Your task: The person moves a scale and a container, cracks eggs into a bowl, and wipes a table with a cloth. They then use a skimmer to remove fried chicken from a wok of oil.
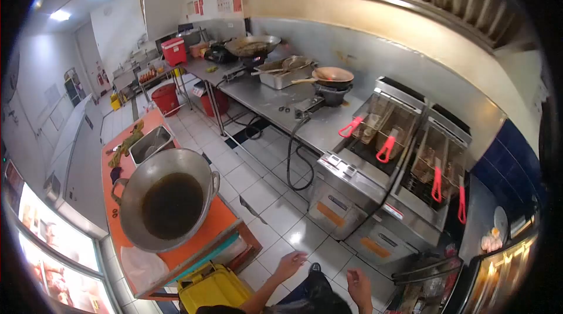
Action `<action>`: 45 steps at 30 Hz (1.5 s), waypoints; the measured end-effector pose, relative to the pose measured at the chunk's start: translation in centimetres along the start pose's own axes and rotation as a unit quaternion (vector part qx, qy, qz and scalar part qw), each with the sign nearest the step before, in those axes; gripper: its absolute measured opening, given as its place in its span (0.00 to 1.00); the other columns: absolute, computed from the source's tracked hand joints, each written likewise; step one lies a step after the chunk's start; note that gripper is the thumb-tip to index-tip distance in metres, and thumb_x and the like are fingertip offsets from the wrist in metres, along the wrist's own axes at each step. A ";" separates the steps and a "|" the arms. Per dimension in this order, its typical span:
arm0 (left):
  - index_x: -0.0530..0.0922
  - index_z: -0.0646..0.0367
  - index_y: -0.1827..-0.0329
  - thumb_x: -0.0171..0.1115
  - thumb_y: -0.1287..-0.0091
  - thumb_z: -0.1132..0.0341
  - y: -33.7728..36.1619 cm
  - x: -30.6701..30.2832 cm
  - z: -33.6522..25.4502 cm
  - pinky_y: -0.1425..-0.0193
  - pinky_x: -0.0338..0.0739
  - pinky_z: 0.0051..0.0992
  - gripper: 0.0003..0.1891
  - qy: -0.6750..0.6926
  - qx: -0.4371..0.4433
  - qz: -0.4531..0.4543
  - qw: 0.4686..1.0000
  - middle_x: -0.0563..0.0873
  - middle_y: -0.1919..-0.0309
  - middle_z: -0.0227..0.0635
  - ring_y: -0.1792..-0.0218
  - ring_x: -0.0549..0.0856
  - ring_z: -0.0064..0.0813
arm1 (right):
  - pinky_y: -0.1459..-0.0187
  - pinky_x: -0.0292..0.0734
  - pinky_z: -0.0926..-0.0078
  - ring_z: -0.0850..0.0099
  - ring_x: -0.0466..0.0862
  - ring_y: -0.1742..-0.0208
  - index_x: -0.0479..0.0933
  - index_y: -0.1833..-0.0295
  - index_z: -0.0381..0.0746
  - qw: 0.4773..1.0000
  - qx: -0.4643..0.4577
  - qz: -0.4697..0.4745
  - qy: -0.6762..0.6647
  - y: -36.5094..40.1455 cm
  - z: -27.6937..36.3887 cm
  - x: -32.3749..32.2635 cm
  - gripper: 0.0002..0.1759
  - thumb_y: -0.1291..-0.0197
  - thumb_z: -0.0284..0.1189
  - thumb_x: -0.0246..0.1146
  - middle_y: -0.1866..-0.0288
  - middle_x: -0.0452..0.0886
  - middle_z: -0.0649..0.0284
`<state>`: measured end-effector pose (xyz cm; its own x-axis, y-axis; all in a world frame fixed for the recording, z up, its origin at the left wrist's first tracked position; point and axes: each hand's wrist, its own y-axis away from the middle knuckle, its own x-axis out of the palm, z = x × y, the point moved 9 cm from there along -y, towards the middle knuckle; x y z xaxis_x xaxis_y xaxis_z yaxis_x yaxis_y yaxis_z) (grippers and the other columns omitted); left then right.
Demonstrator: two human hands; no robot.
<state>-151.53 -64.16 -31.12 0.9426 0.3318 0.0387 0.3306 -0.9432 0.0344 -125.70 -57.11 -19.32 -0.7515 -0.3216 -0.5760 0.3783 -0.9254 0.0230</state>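
Observation:
My left hand (pixel 290 265) hangs over the tiled floor with its fingers loosely stretched, holding nothing. To its right, my right hand (pixel 359 286) is also bare, its fingers a little bent and apart. A yellow bin (pixel 214 290) lies nearest my left forearm. Beyond it, a large wok (pixel 132 214) with dark liquid rests on an orange table (pixel 226 220). Ahead of my right hand stand two deep fryers (pixel 366 176), with fry baskets (pixel 402 129) that have red handles. Neither hand touches any of these.
A steel counter (pixel 252 100) along the wall carries a frying pan (pixel 333 75) on a burner, a metal tray (pixel 275 81) and another wok (pixel 252 45). A black hose (pixel 289 164) hangs to the floor. Lit display cases stand at left (pixel 58 255) and right (pixel 498 279).

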 end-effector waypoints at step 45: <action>0.83 0.62 0.55 0.61 0.29 0.56 -127.5 -56.6 -14.2 0.68 0.81 0.22 0.16 -0.046 -0.223 0.318 0.920 0.83 0.68 0.31 0.75 0.80 0.22 | 0.85 0.60 0.80 0.79 0.63 0.86 0.66 0.65 0.43 0.777 0.238 -0.086 -0.576 -112.3 45.8 62.6 0.16 0.32 0.40 0.62 0.80 0.64 0.70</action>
<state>-247.66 37.62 -23.48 0.9452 -0.3079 0.1082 -0.3232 -0.8371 0.4414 -239.97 17.49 -20.48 -0.8577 0.1026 0.5038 0.1818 -0.8561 0.4838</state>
